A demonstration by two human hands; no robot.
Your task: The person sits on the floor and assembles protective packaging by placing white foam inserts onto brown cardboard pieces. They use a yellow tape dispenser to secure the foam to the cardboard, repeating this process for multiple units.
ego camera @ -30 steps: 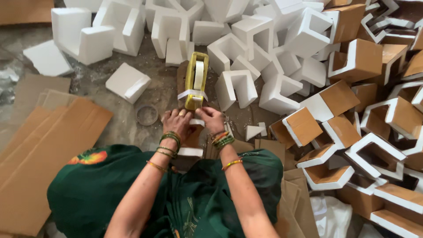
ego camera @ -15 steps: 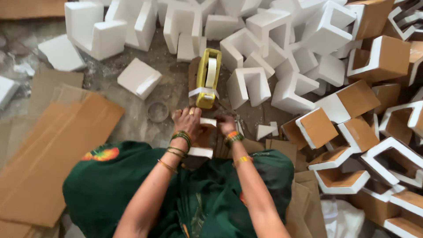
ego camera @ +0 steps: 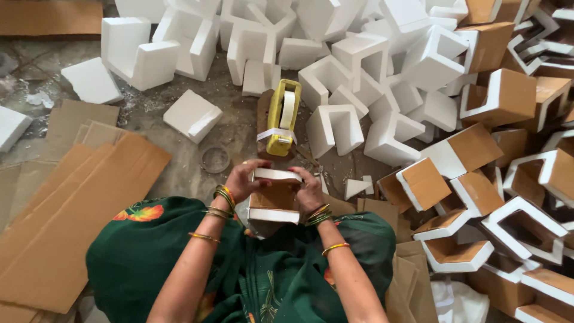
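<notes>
I hold a white foam corner piece (ego camera: 273,200) faced with brown cardboard in front of my lap. My left hand (ego camera: 244,179) grips its left side and my right hand (ego camera: 310,188) grips its right side. Bangles circle both wrists. Just beyond the piece stands a yellow tape dispenser (ego camera: 283,117) with a roll of pale tape, a strip of tape hanging across its front. I sit on the floor in green cloth (ego camera: 149,263).
Flat cardboard sheets (ego camera: 66,203) lie at my left. A heap of bare white foam corners (ego camera: 335,66) fills the far floor. Cardboard-faced corners (ego camera: 496,179) pile up at the right. An empty tape ring (ego camera: 215,158) lies on the floor.
My hands have drawn the foam piece up from the floor near the dispenser and turned it, so its cardboard face shows now. The view has shifted slightly.
</notes>
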